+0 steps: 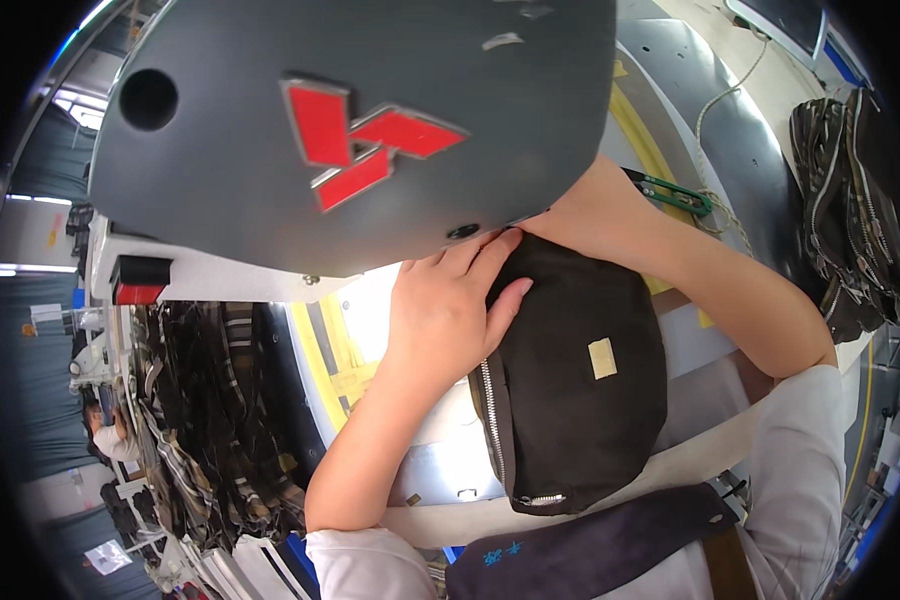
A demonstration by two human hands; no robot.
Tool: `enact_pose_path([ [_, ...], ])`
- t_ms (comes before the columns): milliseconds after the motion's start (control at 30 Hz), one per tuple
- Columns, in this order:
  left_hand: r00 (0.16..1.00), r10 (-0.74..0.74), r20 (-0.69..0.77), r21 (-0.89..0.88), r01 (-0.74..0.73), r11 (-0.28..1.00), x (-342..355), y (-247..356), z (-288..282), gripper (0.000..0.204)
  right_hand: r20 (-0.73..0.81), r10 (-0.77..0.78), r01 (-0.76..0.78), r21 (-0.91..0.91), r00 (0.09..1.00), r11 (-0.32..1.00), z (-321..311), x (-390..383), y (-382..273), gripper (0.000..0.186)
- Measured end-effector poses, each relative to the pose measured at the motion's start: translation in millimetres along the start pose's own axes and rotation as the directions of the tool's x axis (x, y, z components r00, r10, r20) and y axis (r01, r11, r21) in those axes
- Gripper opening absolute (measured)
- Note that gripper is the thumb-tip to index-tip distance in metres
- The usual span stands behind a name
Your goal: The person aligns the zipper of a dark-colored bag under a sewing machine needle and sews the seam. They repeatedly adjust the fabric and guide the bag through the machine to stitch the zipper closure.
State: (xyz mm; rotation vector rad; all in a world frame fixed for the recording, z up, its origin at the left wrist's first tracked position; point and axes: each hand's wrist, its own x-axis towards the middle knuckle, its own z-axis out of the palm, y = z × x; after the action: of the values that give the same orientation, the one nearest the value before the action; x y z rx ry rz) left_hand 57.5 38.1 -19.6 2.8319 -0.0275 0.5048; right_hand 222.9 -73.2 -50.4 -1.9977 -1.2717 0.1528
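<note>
A black zippered pouch (580,420) lies on the work surface in front of me, with a small tan patch (602,358) on its face. Its far end reaches under the large grey head of a sewing machine (390,60). My left hand (445,300) rests on the pouch's far left edge, fingers stretched forward and thumb spread apart. From the right, my right hand (585,210) reaches over the far end of the pouch. The machine head hides the fingers of that hand, so their grip does not show.
Green-handled thread snips (682,196) lie beyond my right wrist, beside a pale cord (705,110). Dark zippered pieces (850,210) are piled at the far right. Dark plaid pieces (225,400) hang in a heap at left. Yellow tape (320,350) marks the machine bed.
</note>
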Motion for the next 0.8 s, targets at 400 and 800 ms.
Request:
enact_pose_path([
  [400, 1.000, -0.009, 0.017, 0.041, 0.008, 0.999, -2.1, 0.3, -2.8, 0.036, 0.104, -0.115, 0.100, 0.136, 0.988, 0.986, -17.6, 3.7, -4.0, 0.011],
  [800, 1.000, -0.009, 0.029, 0.054, 0.008, 0.998, -2.1, 2.1, -4.3, 0.038, 0.089, -0.551, 0.539, -0.385, 0.830, 0.750, -12.3, -14.7, -9.3, 0.013],
])
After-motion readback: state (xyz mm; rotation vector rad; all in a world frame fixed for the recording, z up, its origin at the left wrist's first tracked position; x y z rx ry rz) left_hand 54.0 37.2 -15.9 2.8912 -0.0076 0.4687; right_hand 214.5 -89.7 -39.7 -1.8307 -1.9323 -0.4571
